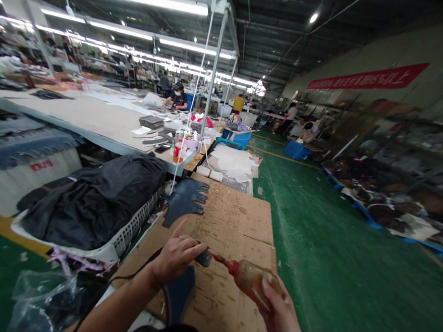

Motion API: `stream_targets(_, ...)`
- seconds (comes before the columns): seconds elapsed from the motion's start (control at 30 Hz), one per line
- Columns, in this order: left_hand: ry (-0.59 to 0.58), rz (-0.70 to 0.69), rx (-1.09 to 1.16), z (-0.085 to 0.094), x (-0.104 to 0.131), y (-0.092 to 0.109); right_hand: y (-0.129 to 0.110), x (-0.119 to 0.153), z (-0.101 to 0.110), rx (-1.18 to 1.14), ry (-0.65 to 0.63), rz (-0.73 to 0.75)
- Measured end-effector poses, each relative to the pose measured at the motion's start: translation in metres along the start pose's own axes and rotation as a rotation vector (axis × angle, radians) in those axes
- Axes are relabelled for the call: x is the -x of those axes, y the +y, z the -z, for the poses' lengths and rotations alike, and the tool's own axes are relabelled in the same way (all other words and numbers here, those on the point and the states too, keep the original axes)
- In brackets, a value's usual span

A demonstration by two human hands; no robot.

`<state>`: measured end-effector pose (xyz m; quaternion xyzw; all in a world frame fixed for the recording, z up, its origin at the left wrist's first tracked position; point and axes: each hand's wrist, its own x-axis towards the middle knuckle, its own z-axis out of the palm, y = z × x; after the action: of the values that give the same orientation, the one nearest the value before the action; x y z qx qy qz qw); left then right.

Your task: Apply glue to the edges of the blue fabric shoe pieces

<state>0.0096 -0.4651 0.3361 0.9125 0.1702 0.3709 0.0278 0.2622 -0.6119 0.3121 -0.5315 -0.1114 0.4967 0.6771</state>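
Note:
My left hand (177,256) is closed on a small dark blue strip (203,258), with its index finger raised. In my right hand (278,304) is a squeeze bottle (255,282) of brownish liquid, tilted to the left. The bottle's red cap and dark nozzle point at the strip's end, at or very near its surface. Beneath both hands lies stained cardboard (236,222). A dark blue piece with finger-like strips (185,199) rests on its far left part, and another blue piece (180,292) is below my left hand.
At the left a white basket (125,237) holds dark fabric. Beyond it stands a long worktable (106,127) with bottles and stacked pieces. Pale sheets (235,162) lie past the cardboard. Green floor (307,243) runs along the right. Several people are farther back.

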Motion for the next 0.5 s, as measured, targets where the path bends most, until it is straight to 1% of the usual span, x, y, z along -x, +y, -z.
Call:
stream_targets(0.1, -0.016, 0.013, -0.001, 0.001, 0.004, -0.003, 0.002, -0.004, -0.007, 0.018, -0.003, 0.007)
stream_targets(0.27, 0.007, 0.016, -0.002, 0.001, 0.011, -0.01, 0.006, -0.001, -0.028, 0.027, -0.205, -0.084)
stream_targets(0.3, 0.007, 0.019, -0.001, 0.0, 0.013, -0.011, 0.008, 0.0, -0.031, 0.025, -0.229, -0.103)
stream_targets(0.37, -0.005, 0.028, 0.002, -0.001, 0.018, -0.015, 0.014, 0.002, -0.033, 0.029, -0.245, -0.135)
stream_targets(0.5, -0.023, 0.033, 0.005, -0.004, 0.026, -0.023, 0.024, 0.001, -0.031, 0.052, -0.283, -0.159)
